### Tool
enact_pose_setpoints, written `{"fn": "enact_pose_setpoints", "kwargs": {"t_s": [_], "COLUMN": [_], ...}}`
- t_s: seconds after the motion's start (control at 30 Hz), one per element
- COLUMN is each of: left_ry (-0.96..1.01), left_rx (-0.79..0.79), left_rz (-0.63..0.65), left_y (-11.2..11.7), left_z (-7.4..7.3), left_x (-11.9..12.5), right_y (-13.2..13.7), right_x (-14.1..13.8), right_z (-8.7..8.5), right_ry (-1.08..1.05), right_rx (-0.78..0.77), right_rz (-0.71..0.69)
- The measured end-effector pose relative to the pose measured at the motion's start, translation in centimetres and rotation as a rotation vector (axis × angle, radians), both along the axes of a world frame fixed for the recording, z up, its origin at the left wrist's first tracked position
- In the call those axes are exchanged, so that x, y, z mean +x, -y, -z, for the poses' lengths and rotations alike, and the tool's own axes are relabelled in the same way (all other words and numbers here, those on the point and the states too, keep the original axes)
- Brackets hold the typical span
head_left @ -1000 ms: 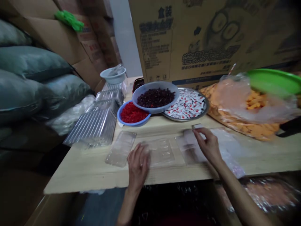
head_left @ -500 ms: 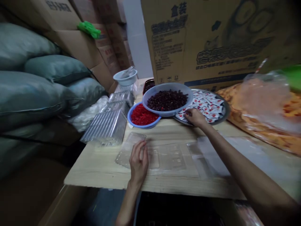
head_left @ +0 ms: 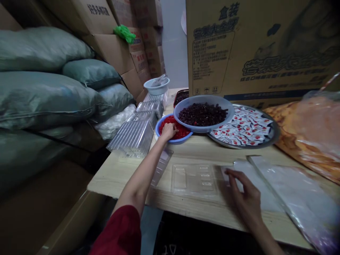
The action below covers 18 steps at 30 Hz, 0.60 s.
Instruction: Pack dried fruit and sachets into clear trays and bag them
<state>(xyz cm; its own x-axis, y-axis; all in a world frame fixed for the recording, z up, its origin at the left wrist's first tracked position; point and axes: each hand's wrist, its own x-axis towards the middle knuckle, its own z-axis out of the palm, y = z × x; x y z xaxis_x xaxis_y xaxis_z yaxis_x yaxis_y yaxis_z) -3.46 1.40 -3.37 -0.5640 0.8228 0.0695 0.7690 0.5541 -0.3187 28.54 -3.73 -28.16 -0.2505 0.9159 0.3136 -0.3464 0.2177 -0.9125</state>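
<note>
My left hand (head_left: 169,131) reaches into a small blue bowl (head_left: 172,141) of red pieces, with its fingers curled down among them. My right hand (head_left: 243,193) lies on the wooden table (head_left: 119,180) with its fingers stretched out, the tips touching clear plastic just right of a clear compartment tray (head_left: 195,177). A second clear tray (head_left: 162,164) is partly hidden under my left forearm. Behind the blue bowl stands a larger pale bowl (head_left: 202,129) of dark dried fruit. To its right is a round metal tray (head_left: 273,136) holding several small red-and-white sachets.
A stack of clear trays (head_left: 132,136) lies at the table's left edge, with a pale bowl (head_left: 156,86) behind it. Clear plastic bags (head_left: 287,191) lie at the right, by a bag of orange snacks (head_left: 305,134). A big cardboard box (head_left: 260,46) stands behind, grey sacks (head_left: 47,99) to the left.
My left hand left the clear tray and moved up into the blue bowl. My right hand came back from the sachet tray to the table by the clear tray. The camera turned left.
</note>
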Motion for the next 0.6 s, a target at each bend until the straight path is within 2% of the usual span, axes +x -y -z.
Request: {"fn": "enact_pose_setpoints", "kwargs": {"t_s": [0.07,0.17,0.3,0.43,0.53,0.6], "left_ry": [-0.019,-0.060,-0.101,-0.070,-0.091,-0.100], "left_rx": [0.038,0.126,0.246,0.263,0.303,0.331], "left_rz": [0.008,0.000,-0.005,0.033,0.069,0.137], "left_y": [0.5,1.1,1.2,0.7,-0.7,-2.6], "left_z": [-0.4,-1.2,-2.0,-3.6,-5.1,-5.4], "left_x": [-0.2,0.0,0.5,1.2,2.6,4.0], "right_y": [3.1,5.5,5.8,5.8,6.2,6.4], "right_x": [0.5,0.2,-0.6,-0.6,-0.7,-0.7], "right_z": [1.3,2.9,3.5,3.6,3.9,4.0], "right_ry": [-0.014,-0.015,-0.016,-0.019,-0.021,-0.018], "right_rx": [-0.042,-0.040,-0.075,-0.085,-0.084,-0.088], "right_rz": [-0.053,-0.060,-0.023,-0.028,-0.017,-0.006]}}
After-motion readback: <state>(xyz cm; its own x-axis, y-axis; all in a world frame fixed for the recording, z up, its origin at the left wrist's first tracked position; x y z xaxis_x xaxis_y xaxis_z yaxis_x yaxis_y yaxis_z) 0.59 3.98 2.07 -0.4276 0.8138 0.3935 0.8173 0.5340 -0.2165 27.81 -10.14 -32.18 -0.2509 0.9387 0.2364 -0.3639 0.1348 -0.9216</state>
